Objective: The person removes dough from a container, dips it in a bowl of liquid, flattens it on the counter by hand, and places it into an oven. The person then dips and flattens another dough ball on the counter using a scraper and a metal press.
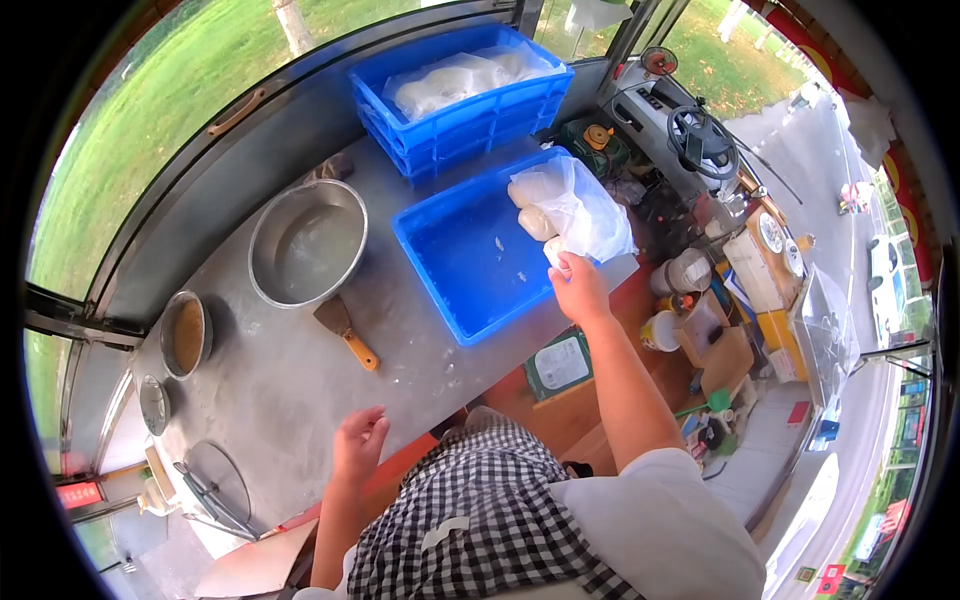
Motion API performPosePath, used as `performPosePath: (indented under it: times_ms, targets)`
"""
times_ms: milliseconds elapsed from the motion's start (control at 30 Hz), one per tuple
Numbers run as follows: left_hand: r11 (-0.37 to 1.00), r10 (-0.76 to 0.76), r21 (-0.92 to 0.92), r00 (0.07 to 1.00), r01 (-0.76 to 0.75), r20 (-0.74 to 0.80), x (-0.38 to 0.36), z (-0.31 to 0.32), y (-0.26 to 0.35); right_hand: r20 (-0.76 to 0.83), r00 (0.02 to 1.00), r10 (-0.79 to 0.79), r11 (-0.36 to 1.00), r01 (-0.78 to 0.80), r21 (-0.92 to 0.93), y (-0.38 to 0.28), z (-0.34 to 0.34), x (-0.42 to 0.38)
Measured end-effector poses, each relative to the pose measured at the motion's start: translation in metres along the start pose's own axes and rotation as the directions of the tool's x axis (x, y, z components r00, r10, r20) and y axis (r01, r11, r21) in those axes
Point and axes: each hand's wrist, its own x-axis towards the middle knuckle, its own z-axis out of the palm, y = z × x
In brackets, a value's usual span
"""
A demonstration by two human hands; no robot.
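Observation:
My right hand (580,289) is closed at the near right corner of a blue tray (440,275), its fingertips pinching the edge of a clear plastic sheet (590,215). Right beside those fingertips lies a pale dough piece (553,251). Two more dough pieces (536,223) show farther back, partly under the sheet. Over the table's near edge hovers my left hand (360,442), fingers loosely curled and apart, holding nothing. A scraper (347,334) with an orange handle rests on the metal table (400,370) between the left hand and a large metal bowl (308,245).
Stacked blue crates (455,130) with plastic-covered contents stand behind the tray. Smaller bowls (186,335) are at the left, near a round lid (217,482). A steering wheel (702,142) and cluttered boxes (725,355) lie to the right.

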Motion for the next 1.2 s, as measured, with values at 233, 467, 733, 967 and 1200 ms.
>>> performPosePath:
  times_ms: [233,467,733,967,1200]
  targets:
    - [0.999,-0.018,0.04,1.0,0.018,-0.004,0.031,-0.009,0.024,-0.206,0.969,-0.134,0.991,0.135,-0.008,0.009,0.003,0.033]
    - [0.996,-0.075,-0.061,0.995,0.071,-0.06,0.074,0.034,0.044,-0.18,0.938,-0.297,0.951,0.274,-0.144,0.01,-0.01,0.09]
    - [0.996,0.057,0.067,0.998,-0.057,0.005,0.134,0.082,0.131,-0.014,0.938,-0.345,0.922,0.337,-0.19,0.022,0.015,0.136]
    - [0.992,0.055,0.115,0.998,-0.056,0.018,0.16,0.101,0.147,0.15,0.981,-0.125,0.921,0.171,-0.349,0.051,0.033,0.183]
    - [0.982,0.077,0.169,0.997,-0.08,0.023,0.171,0.114,0.153,0.285,0.958,0.014,0.911,0.106,-0.399,0.047,0.045,0.201]
